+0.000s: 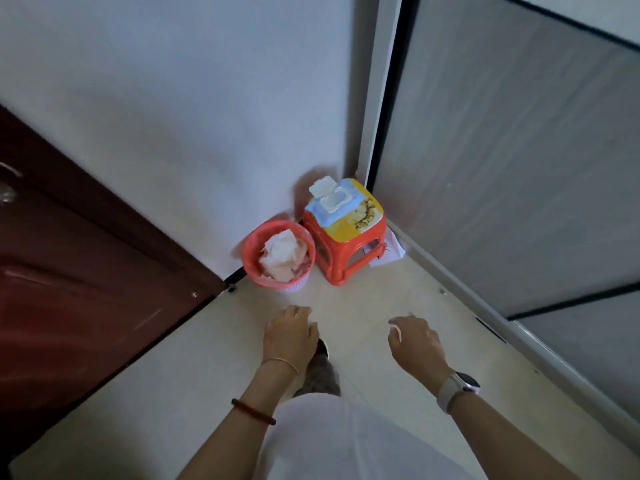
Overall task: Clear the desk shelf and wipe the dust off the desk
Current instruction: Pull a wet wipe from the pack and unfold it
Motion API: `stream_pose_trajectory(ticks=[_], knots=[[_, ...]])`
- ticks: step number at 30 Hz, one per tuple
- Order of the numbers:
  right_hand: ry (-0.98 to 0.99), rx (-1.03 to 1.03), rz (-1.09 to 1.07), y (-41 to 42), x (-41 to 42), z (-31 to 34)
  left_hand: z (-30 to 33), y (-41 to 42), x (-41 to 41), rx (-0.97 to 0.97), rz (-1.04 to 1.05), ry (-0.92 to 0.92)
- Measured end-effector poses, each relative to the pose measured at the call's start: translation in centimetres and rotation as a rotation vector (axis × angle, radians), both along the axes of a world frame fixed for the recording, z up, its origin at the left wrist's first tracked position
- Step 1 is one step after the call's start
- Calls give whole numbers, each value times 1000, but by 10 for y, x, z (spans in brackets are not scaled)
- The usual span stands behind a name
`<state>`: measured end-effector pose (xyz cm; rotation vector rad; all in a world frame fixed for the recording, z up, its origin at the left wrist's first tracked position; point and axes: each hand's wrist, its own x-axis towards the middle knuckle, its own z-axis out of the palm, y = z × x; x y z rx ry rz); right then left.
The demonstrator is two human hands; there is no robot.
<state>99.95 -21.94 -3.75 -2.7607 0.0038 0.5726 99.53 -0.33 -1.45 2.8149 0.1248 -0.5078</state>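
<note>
Red bin [278, 259] holds crumpled tissues — both hands hover empty.

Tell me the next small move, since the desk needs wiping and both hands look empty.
Probably reach the right hand forward to the wipes pack on the red stool: its lid stands open, and neither hand holds anything for wiping.

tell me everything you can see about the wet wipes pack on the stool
The wet wipes pack is a soft, flat pack that looks like plastic film, light blue, with a white rigid dispenser lid. The lid flap is flipped open, hinged back toward the wall. The pack lies flat on the back left part of the red plastic stool, covering part of its yellow printed seat. Only the stool touches it.
</note>
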Motion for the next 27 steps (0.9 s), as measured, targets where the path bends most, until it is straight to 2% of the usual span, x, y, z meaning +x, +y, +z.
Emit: stream_pose_trajectory(ticks=[2,6,11,16,19,24,27], knots=[[5,26,-24,-2,35,-5,-7,1,38,12,-4,9],[-109,70,-73,-2,126,-18,-29,9,139,-31,9,-22],[43,-38,15,10,259,-20,-38,14,267,-31,-7,-4],[61,79,78,24,362,-54,-70,15,357,-34,45,46],[55,174,95,32,415,-95,-114,10,398,-90,128,139],[154,168,185,36,489,-195,-210,3,452,-120,286,191],[112,223,239,32,512,-255,-270,-8,472,-125,394,129]])
